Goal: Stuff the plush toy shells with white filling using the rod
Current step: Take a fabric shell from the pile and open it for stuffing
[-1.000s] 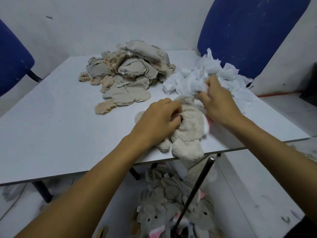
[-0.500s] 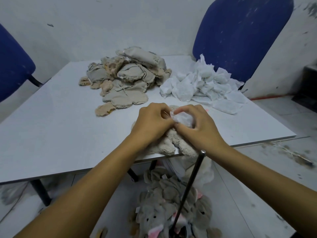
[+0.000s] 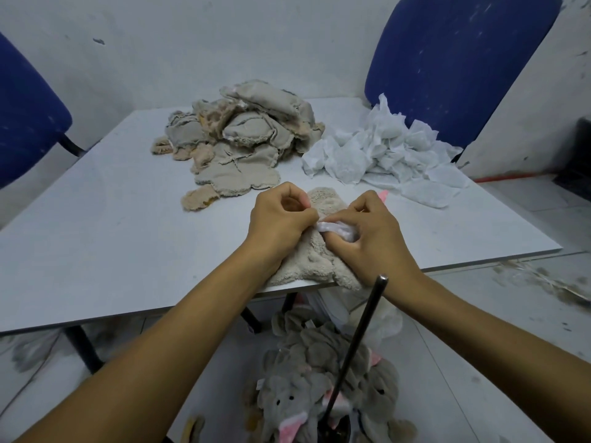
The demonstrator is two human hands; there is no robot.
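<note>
At frame centre, the plush toy shell (image 3: 315, 251) lies on the near edge of the surface (image 3: 112, 238). The left hand (image 3: 281, 219) pinches the shell at its opening. The right hand (image 3: 367, 231) grips a wad of white filling (image 3: 335, 228) against it. The rod (image 3: 358, 340) stands unheld, lower centre. The filling pile (image 3: 383, 155) lies upper right.

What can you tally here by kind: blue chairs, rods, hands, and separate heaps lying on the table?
Blue chairs: 2
Rod: 1
Hands, left hand and right hand: 2
Heaps, plush shells and white filling: 2
Total: 7
</note>
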